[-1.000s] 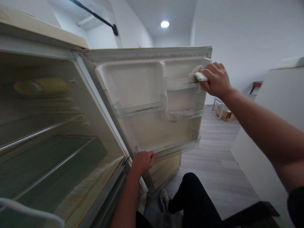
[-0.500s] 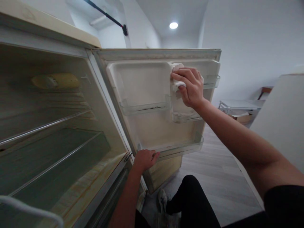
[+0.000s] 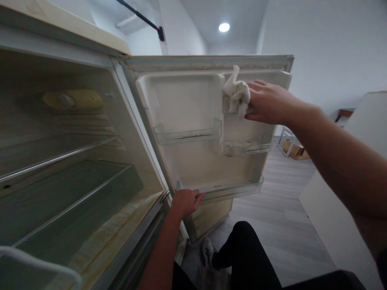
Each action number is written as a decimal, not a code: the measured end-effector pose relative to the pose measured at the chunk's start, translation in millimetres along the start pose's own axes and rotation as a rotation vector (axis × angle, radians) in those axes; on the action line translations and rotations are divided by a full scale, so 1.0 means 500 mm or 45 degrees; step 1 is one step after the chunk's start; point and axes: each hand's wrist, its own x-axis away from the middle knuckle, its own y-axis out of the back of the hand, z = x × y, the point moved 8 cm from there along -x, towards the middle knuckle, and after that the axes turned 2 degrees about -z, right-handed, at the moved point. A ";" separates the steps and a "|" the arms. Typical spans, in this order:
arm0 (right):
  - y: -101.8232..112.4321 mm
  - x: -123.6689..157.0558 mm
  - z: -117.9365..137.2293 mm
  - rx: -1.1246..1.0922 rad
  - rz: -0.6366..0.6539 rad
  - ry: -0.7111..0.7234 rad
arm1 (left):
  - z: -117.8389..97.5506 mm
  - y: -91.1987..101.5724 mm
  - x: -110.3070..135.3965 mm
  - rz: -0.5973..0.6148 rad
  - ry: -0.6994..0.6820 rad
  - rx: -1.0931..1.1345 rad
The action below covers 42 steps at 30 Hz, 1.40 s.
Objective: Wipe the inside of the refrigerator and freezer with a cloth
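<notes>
The inside of an open fridge door (image 3: 184, 98) faces me. My right hand (image 3: 267, 102) is closed on a crumpled white cloth (image 3: 237, 94) at the upper right part of the panel, beside its raised middle rib. Part of the cloth sticks up above the fingers. Down at the left end of the lowest clear door shelf (image 3: 231, 194), my left hand (image 3: 186, 202) has its fingers curled over the front rim. Dark marks show on the upper left door shelf (image 3: 189, 137), and specks lie in the small right door shelf (image 3: 246, 149).
To the left is the fridge interior with glass shelves (image 3: 75, 189) and a yellowed lamp cover (image 3: 74, 99). A white cable (image 3: 39, 264) crosses the lower left corner. A cardboard box (image 3: 294, 150) lies on the floor behind the door; a white panel (image 3: 335, 209) stands right.
My right hand has turned and moved slightly right, so more of the cloth shows at its left. The left hand stays on the lowest shelf.
</notes>
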 end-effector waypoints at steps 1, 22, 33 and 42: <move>-0.011 -0.011 -0.009 0.050 0.071 -0.064 | 0.000 0.000 0.000 0.002 0.000 -0.006; -0.058 -0.014 -0.025 0.363 -0.016 -0.463 | -0.005 -0.006 -0.020 -0.014 0.020 -0.037; -0.036 0.094 -0.147 0.367 0.077 -0.655 | -0.008 -0.003 -0.020 -0.027 -0.006 -0.024; -0.034 0.035 -0.049 0.417 -0.034 -0.597 | -0.001 -0.002 -0.004 -0.005 -0.045 -0.016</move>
